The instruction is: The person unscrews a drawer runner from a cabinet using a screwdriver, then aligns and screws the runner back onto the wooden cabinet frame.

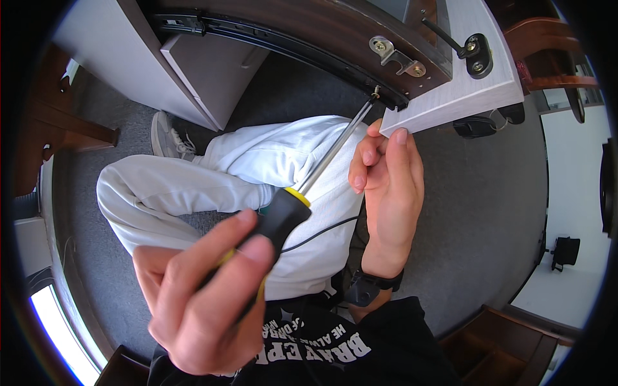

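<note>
My left hand (206, 296) is wrapped round the black-and-yellow handle of a screwdriver (335, 151). Its long metal shaft slants up and right, the tip meeting a small brass-coloured screw (377, 91) near the end of a black drawer slide (277, 42). The slide runs along a dark brown board (335, 32). A pale wood-grain panel (457, 93) joins the board's right end. My right hand (393, 180) grips the panel's near corner, thumb on the edge and fingers partly hidden behind it. A black watch-like band (373, 286) is on the right wrist.
A bent metal bracket (396, 56) and a black fitting with a lever (477, 56) stick out above. My legs in white trousers (193, 186) lie beneath. A pale cabinet (122, 51) stands upper left. Brown wooden furniture (547, 48) is upper right. A thin black cable (322, 231) crosses my lap.
</note>
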A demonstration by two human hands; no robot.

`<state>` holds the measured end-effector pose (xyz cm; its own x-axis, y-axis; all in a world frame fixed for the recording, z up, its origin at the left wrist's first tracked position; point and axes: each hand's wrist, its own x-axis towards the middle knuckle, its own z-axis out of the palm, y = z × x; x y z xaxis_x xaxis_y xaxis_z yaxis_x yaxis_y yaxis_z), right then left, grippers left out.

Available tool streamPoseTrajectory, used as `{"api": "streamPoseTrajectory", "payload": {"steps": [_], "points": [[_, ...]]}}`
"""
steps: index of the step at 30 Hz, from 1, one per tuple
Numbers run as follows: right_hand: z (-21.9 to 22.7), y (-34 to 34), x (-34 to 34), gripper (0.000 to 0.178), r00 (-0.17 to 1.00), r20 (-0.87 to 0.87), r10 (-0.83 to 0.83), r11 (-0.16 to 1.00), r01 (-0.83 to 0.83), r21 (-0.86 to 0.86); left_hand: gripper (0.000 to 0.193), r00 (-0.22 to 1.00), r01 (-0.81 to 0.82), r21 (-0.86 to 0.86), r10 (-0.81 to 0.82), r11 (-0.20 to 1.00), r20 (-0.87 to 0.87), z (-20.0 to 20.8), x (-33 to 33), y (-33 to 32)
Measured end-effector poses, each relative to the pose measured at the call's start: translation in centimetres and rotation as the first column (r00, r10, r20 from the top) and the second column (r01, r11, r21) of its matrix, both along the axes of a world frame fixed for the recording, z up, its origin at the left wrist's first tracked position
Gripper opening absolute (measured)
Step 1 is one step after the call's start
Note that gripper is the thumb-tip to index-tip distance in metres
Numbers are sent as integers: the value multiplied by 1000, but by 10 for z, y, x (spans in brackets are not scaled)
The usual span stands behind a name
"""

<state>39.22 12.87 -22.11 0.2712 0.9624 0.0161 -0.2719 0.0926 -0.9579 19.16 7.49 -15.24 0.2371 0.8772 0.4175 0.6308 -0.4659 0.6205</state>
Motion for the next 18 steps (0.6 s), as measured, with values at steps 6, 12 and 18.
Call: {"api": "streamPoseTrajectory", "payload": {"steps": [6, 12, 18], "points": [[1, 1, -1, 33, 1000, 7, 14, 1000, -14, 9, 47, 990, 48, 260, -13, 964, -137, -24, 21, -8], [4, 0, -4, 31, 999, 29, -24, 1000, 25, -17, 34, 984, 38, 258, -81, 965, 156, -41, 29, -12], [1, 2, -6, 29, 1000, 8, -12, 1000, 12, -7, 43, 835, 252, 78, -258, 965, 486, -50, 14, -15]]}}
